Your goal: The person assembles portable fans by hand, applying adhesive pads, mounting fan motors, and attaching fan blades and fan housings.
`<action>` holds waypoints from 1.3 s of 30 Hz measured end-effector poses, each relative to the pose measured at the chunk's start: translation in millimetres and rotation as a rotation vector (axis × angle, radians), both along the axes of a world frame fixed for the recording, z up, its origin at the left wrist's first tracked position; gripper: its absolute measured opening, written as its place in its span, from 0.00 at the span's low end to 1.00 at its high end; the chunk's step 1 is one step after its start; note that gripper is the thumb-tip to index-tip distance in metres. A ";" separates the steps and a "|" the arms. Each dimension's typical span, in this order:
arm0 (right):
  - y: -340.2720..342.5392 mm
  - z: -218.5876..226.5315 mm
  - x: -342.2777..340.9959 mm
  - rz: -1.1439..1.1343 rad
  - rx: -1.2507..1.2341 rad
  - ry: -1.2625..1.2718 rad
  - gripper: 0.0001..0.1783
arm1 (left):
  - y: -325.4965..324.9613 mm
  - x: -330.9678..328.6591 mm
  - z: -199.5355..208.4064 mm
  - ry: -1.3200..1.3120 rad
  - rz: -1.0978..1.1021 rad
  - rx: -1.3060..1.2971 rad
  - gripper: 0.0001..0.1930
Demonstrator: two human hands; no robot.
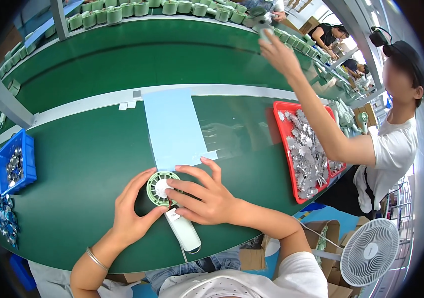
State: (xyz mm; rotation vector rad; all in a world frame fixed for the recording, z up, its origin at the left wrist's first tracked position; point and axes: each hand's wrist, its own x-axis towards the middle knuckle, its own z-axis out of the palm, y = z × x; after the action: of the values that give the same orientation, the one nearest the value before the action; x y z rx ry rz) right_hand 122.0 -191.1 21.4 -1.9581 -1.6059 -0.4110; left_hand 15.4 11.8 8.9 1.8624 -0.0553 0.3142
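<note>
A handheld fan lies on the green table in front of me, with a round pale green head (151, 194), a white impeller (161, 187) and a white handle (185, 233) pointing toward me. Curved round the left side of the head, my left hand (131, 203) has its thumb by the neck. My right hand (204, 196) comes over from the right, index and middle fingertips on the impeller and thumb at the top of the handle; its other fingers stretch past the head. Small dark reddish wires (171, 202) show at the neck, partly hidden by my fingers.
Beyond the fan lies a light blue sheet (175, 124). A blue bin (23, 171) of metal parts stands left, a red tray (284, 141) of silvery toothed pieces right. A co-worker's arm (316, 109) reaches over the tray toward the far belt (172, 54), lined with green fan housings (170, 7).
</note>
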 end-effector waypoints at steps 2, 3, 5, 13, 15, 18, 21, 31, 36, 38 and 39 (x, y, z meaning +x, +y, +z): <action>-0.5 -1.0 -0.6 -0.006 -0.006 0.001 0.21 | -1.1 0.1 -0.2 0.015 0.012 -0.002 0.36; -1.2 -1.3 -0.7 -0.006 -0.008 0.007 0.21 | -1.4 0.8 -0.7 0.012 0.008 -0.005 0.36; -1.7 -0.7 -1.0 -0.008 -0.009 0.009 0.22 | -1.3 0.6 -0.2 0.007 0.011 0.001 0.36; -2.0 -3.3 -3.1 -0.010 -0.004 0.052 0.24 | 1.3 0.3 0.7 -0.001 0.008 0.015 0.37; -1.0 -5.3 -3.6 -0.002 0.011 0.061 0.25 | 1.7 -0.7 1.5 0.008 0.003 0.017 0.37; -0.6 -6.1 -5.5 -0.002 0.009 0.089 0.26 | 4.3 -2.2 -0.4 0.049 -0.047 -0.002 0.38; -0.9 -9.0 -5.9 -0.001 0.008 0.113 0.27 | 3.2 -3.5 -2.2 0.104 -0.020 -0.078 0.39; -1.4 -13.4 -7.1 0.011 0.058 0.126 0.27 | 0.1 -2.1 -3.2 0.080 0.013 -0.112 0.38; 1.2 -15.8 -9.6 0.039 0.093 0.162 0.27 | -2.2 -3.8 -2.2 0.090 0.046 -0.166 0.39; -0.7 -13.4 -9.1 0.034 0.091 0.170 0.27 | -0.9 -3.2 -4.1 0.102 0.035 -0.147 0.40; -2.0 -12.7 -8.8 0.040 0.090 0.180 0.27 | -0.9 -3.6 -3.8 0.101 0.019 -0.150 0.40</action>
State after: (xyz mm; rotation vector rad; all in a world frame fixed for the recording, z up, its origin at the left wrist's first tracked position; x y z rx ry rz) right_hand 113.2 -193.1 8.7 -1.8379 -1.4843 -0.2776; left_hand 11.8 10.9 5.2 1.7277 0.0539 0.2307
